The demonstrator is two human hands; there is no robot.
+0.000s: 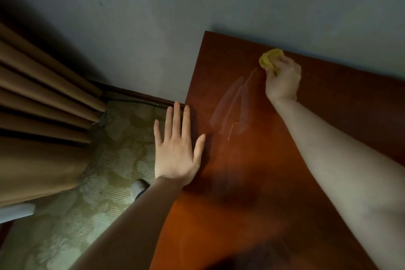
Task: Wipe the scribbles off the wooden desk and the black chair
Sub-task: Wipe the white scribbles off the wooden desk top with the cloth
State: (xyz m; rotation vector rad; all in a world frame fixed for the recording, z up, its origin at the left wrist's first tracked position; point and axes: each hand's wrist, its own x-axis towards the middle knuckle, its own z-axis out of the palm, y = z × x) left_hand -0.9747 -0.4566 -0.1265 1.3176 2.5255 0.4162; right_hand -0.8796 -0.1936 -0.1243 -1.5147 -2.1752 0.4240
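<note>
The reddish-brown wooden desk (252,182) fills the right half of the view, its far edge against the wall. My right hand (283,79) grips a crumpled yellow cloth (270,59) and presses it on the desktop near the far edge. Pale smeared streaks (232,105) run diagonally across the wood below and left of the cloth. My left hand (176,149) lies flat with straight, spread fingers over the desk's left edge. The black chair is not in view.
A grey wall (197,6) stands behind the desk. Brown curtains (39,105) hang at the left. Patterned greenish carpet (87,204) covers the floor, with a dark cable and skirting along the wall. A foot in a grey sock (139,188) shows beside the desk.
</note>
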